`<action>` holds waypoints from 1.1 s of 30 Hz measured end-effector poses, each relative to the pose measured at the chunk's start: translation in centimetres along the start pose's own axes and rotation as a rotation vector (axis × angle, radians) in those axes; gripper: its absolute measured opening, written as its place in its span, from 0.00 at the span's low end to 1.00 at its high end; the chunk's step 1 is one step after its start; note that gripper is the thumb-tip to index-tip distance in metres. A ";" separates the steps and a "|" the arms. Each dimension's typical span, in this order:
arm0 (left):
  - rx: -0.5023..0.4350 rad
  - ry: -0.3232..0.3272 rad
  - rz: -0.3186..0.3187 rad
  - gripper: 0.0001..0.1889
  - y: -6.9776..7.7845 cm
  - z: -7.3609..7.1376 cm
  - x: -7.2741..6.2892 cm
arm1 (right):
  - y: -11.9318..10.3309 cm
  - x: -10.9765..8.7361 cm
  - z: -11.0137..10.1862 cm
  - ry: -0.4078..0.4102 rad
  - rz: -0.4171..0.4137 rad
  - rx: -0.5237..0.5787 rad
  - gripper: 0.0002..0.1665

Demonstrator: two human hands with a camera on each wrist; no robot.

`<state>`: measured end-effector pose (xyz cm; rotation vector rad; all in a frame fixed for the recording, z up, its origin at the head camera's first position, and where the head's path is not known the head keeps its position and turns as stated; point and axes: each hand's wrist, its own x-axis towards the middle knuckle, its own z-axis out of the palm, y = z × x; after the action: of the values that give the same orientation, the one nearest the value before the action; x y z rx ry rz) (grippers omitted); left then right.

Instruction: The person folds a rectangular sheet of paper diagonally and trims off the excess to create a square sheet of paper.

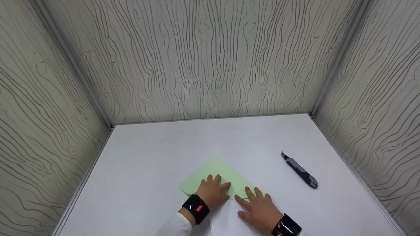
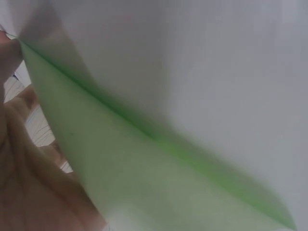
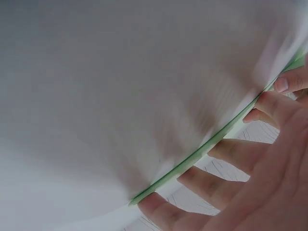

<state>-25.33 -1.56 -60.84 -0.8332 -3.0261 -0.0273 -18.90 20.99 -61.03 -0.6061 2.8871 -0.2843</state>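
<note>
A white sleeve [image 1: 175, 225] ends short of the glossy black left wristband [image 1: 193, 213], which bears a red label [image 1: 199, 208]; the right wristband [image 1: 287, 225] is glossy black.

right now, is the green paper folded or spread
Folded: the green paper forms a triangle, its near edge bending round in the left wrist view.

Wood-grain panels [image 1: 210, 65] walling a white table [image 1: 147, 164] on three sides suggest a work booth.

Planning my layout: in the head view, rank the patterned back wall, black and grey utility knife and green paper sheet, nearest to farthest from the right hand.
1. Green paper sheet: touching the right hand, ahead-left.
2. Utility knife: ahead-right.
3. Patterned back wall: beyond the white table.
</note>
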 end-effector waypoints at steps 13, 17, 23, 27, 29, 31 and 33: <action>0.053 0.021 0.024 0.25 0.0 -0.1 -0.2 | -0.3 0.3 -0.8 0.058 0.047 0.047 0.30; 0.045 0.018 0.020 0.25 0.0 -0.3 -0.3 | -0.6 0.5 -0.9 0.065 0.054 0.054 0.29; 0.062 0.011 0.017 0.25 0.0 -0.3 -0.5 | -0.5 0.4 -1.0 0.030 0.061 0.075 0.29; 0.076 0.026 0.011 0.25 0.0 0.2 -0.5 | -0.3 0.5 -0.9 0.055 0.035 0.038 0.28; 0.075 0.033 0.009 0.24 -0.1 0.4 -0.6 | -0.3 0.6 -0.9 0.070 0.027 0.014 0.28; 0.074 0.025 0.011 0.23 -0.2 0.2 -0.9 | -0.4 0.7 -0.9 0.069 0.030 0.000 0.28; 0.085 0.002 0.020 0.25 -0.4 -0.1 -1.1 | -0.4 0.7 -0.9 0.059 0.037 0.001 0.27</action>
<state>-24.58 -2.46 -60.77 -0.8560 -2.9922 0.0997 -19.63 20.50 -60.18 -0.5529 2.9510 -0.3028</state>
